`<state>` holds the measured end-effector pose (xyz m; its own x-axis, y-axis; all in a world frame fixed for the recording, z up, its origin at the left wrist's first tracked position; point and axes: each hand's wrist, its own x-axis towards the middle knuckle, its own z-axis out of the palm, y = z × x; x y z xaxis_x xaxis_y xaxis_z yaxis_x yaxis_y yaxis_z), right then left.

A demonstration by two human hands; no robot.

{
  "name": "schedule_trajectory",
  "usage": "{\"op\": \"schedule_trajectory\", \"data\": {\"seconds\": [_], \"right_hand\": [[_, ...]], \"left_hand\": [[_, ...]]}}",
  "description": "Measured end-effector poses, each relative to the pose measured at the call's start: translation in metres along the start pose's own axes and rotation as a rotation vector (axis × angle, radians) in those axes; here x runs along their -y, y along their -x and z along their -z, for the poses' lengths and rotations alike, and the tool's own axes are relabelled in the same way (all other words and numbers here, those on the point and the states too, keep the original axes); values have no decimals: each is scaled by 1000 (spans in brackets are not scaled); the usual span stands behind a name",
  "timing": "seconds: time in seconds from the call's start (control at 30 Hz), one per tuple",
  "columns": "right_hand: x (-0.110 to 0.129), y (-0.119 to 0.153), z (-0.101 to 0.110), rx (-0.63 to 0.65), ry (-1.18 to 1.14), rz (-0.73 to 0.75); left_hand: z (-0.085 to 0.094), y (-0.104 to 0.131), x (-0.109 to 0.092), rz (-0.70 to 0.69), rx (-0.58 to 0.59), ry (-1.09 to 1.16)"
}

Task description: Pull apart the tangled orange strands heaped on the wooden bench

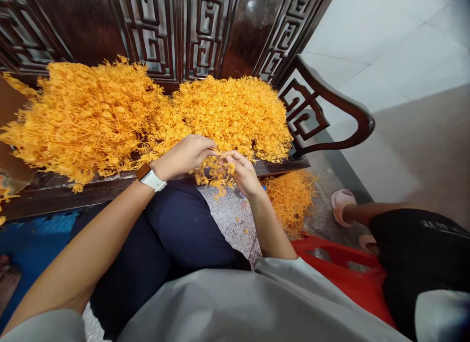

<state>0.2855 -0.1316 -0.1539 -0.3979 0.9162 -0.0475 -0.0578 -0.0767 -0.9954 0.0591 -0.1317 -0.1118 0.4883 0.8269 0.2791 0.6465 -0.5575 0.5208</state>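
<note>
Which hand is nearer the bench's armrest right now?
Right. The right hand is left of the armrest in this view; the left hand is farther left, beyond the right hand.

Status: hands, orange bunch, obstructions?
Left hand and right hand both pinching small orange bunch; frilly end hangs below. Larger orange pile just beyond. Nothing visibly blocking.

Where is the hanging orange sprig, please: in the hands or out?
In: the sprig hangs, stem pinched between left hand and right hand.

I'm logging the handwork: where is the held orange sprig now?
Near the head view's middle, the sprig hangs between the left hand and right hand, in front of the right heap.
</note>
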Motion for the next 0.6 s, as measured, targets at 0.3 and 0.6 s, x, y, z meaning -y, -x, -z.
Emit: {"op": "schedule_trajectory", "data": {"seconds": [0.3,0.6], "right_hand": [[-86,11,107,-438,987,33],[-45,-22,77,-4,790,191]], "left_hand": [[24,0,29,404,-538,546],[26,-3,44,539,-721,1167]]}}
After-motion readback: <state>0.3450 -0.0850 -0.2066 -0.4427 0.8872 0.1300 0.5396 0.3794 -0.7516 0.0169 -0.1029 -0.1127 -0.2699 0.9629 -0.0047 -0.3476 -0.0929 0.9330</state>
